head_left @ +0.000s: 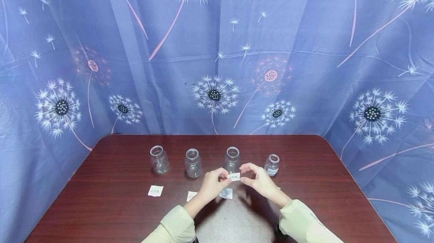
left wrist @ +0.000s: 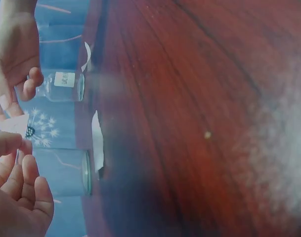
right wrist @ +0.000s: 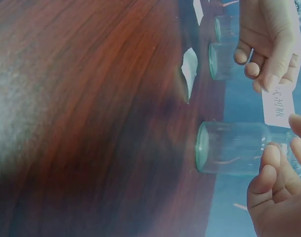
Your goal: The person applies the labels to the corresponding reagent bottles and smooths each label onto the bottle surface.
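Observation:
My left hand (head_left: 213,184) pinches one end of a small white label (head_left: 234,176) with printed characters, held up in front of the third jar (head_left: 232,160). The right hand (head_left: 260,182) is at the label's other end, its thumb tip at the edge and its index finger apart from the thumb. In the right wrist view the right thumb (right wrist: 299,126) meets the label's corner; whether it grips there is hard to see. A blank pale paper piece (head_left: 226,193) lies on the table below the hands.
Two clear glass jars, the leftmost (head_left: 159,160) and its neighbour (head_left: 193,164), stand leftward. A smaller jar (head_left: 272,165) bearing a label stands at the right. One printed paper (head_left: 155,191) lies front left; another (head_left: 191,196) is partly behind the left arm. A curtain backs the table (head_left: 101,197).

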A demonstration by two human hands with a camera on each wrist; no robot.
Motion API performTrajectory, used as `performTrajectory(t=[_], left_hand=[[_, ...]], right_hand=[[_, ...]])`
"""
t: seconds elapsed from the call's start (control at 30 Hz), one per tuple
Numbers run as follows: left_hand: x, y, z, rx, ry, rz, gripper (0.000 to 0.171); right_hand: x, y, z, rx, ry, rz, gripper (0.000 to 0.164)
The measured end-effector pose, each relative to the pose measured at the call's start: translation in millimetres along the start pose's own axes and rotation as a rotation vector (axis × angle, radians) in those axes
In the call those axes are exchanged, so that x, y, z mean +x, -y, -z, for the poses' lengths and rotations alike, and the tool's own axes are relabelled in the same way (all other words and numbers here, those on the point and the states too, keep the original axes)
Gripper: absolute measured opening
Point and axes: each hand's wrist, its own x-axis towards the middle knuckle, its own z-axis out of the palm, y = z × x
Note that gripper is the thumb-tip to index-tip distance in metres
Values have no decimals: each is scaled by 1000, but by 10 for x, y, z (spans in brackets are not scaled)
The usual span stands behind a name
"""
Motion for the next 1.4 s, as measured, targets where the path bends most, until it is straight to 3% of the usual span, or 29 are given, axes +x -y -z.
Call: performTrajectory(t=[0.13, 0.27, 0.37, 0.53, 0.77, 1.07, 1.4], left_hand=[[21, 27, -15, -4, 3, 28, 7], [61, 30, -40, 53, -4, 16, 5], [96, 31, -46, 120, -40, 29, 5], [145, 33, -55, 252, -105, 97, 5], [191, 76, -119, 367, -172, 124, 5], [215, 81, -158, 409, -213, 121, 5], [237, 91, -175, 433, -232, 130, 5]], right_hand=[[2, 155, 12, 37, 3, -25, 18], [49, 33, -59, 21, -18, -63, 6], [98, -136, -125, -32, -51, -95, 9], [158, -204, -185, -130, -115, -107, 10], [207, -238, -249, -250, -218, -52, 12], [234, -230, -272, -335, -251, -50, 9], [241, -251, -280, -350, -261, -48, 5]])
